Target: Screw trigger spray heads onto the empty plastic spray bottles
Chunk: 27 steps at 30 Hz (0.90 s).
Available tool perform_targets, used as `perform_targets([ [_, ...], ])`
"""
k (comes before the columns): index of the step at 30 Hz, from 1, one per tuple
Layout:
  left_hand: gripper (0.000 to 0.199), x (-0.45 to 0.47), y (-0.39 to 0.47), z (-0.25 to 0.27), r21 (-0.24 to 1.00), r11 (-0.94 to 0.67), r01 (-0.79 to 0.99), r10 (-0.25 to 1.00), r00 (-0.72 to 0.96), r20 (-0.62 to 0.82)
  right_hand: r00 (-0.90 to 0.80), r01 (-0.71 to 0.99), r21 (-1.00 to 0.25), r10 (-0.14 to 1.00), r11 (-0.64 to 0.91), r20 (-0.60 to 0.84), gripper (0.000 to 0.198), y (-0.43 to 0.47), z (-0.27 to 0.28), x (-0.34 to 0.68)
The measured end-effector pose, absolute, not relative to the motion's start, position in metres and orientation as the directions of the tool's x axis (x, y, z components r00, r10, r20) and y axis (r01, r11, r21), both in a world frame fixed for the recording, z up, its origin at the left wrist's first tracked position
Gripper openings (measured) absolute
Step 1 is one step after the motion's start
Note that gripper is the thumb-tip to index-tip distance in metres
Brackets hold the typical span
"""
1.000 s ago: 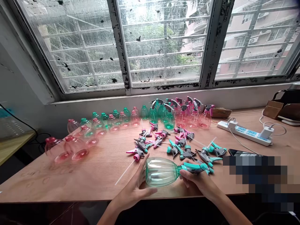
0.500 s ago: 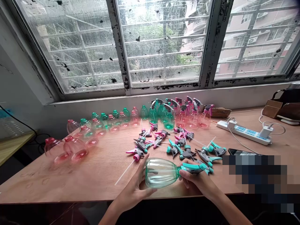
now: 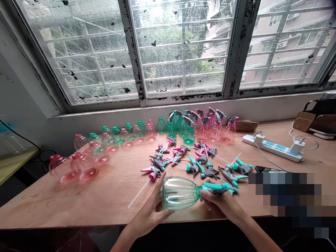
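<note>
The clear green plastic spray bottle (image 3: 180, 194) is seen from the head view, lying sideways between the two hands near the front edge of the counter (image 3: 110, 196); I cannot tell whether it touches the wood. Its base points to the left and its neck to the right, where the teal and grey plastic spray head (image 3: 216, 187) sits against the mouth. The grip of the left hand (image 3: 149, 210) is curved around the base, with thumb and forefinger on opposite sides. The grip of the right hand (image 3: 223, 203) is closed, pinching the spray head near its collar. In my judgement, the step in hand is the joining of head and neck; a turn of the collar would call for a firm left grip and good alignment.

The counter has a light brown wooden surface. Just beyond the hands lie loose pink, teal and grey spray heads (image 3: 210, 171), some with thin tubes. Farther back stand green and pink bottles with heads fitted (image 3: 188, 134), and to the left, bottles without heads (image 3: 85, 166). On the right are a white power strip (image 3: 275, 148) and a brown bag (image 3: 304, 119). Behind is a spotted, barred window (image 3: 181, 52); a pixelated patch hides the right front corner.
</note>
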State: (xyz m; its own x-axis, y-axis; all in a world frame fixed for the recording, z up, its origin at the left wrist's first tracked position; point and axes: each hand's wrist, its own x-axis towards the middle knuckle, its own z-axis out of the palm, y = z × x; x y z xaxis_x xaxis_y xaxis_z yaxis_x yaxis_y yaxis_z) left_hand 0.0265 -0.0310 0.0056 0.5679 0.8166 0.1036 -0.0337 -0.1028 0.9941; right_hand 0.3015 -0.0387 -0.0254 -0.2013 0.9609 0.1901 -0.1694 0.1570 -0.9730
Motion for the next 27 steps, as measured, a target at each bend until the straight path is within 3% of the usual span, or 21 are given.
perform_targets([
  [8, 0.097, 0.023, -0.027, 0.002, 0.997, -0.060, -0.051, 0.793, 0.604, 0.079, -0.219, -0.117, -0.983, 0.962, 0.140, 0.163, 0.027, -0.044, -0.012, 0.301],
  [20, 0.114, 0.024, -0.026, 0.000, 0.996, -0.091, -0.025, 0.803, 0.589, 0.089, -0.219, -0.120, -0.983, 0.961, 0.142, 0.166, 0.025, -0.044, -0.016, 0.302],
  [24, 0.100, 0.024, -0.026, 0.001, 0.996, -0.063, -0.064, 0.795, 0.600, 0.089, -0.219, -0.117, -0.983, 0.962, 0.138, 0.161, 0.025, -0.044, -0.016, 0.301],
  [27, 0.106, 0.025, -0.028, 0.004, 0.997, -0.051, -0.065, 0.778, 0.623, 0.080, -0.225, -0.119, -0.982, 0.959, 0.148, 0.172, 0.025, -0.042, -0.016, 0.301],
])
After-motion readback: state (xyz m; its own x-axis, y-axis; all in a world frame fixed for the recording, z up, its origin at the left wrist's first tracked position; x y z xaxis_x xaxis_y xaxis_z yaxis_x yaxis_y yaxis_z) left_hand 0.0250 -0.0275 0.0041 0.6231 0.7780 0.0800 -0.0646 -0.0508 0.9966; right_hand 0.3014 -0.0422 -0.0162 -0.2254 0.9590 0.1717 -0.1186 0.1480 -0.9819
